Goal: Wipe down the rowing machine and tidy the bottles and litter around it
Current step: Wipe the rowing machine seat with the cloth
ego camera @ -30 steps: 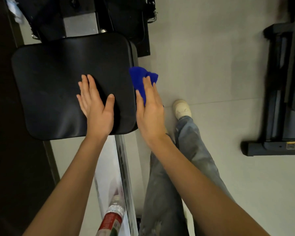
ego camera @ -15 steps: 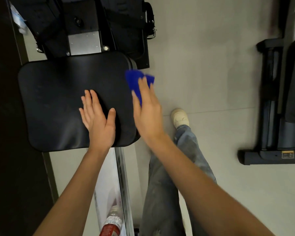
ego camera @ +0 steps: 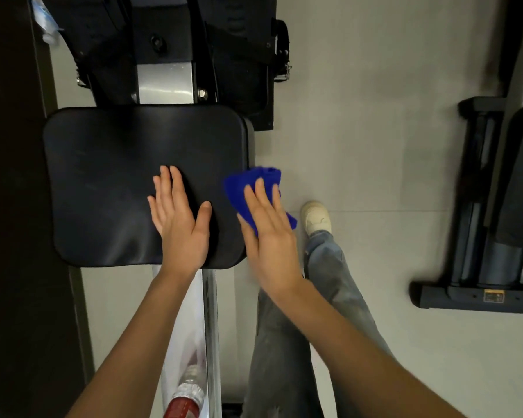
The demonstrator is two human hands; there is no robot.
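Seat pad (ego camera: 109, 182) of the rowing machine: black, smooth leather-like cover, rounded-corner rectangle, faint sheen and light scuff lines on top. Left hand (ego camera: 178, 224) lies flat on the pad's near right part, palm down, fingers straight and close together, thumb splayed out; grip apart, nothing held. Right hand (ego camera: 269, 236) presses a blue cloth (ego camera: 251, 188) against the pad's right side edge; fingers extended over the cloth, which is pinned between palm and pad rather than clenched. Cloth is deep blue, fuzzy-napped, bunched into soft folds, sticking out beyond the fingertips and a little below the hand's outer edge. Beyond the seat, a brushed-metal rail section (ego camera: 165, 82) between black footrests (ego camera: 242, 64) with straps and buckles. Nearer the wearer, the rail (ego camera: 209, 327) runs on as a pale, shiny strip under the left forearm. A clear plastic bottle (ego camera: 184, 399) with ribbed shoulder and red label lies at the bottom edge, on or beside the rail; cannot tell which. Crumpled clear plastic with pale blue print (ego camera: 44, 19) at top left, beside the machine. Floor (ego camera: 375, 146) is pale, matte, large tiles. Grey-blue denim leg (ego camera: 329, 282) and off-white shoe (ego camera: 316, 217) right of the seat. Dark metal frame of another machine (ego camera: 477, 267) at far right.
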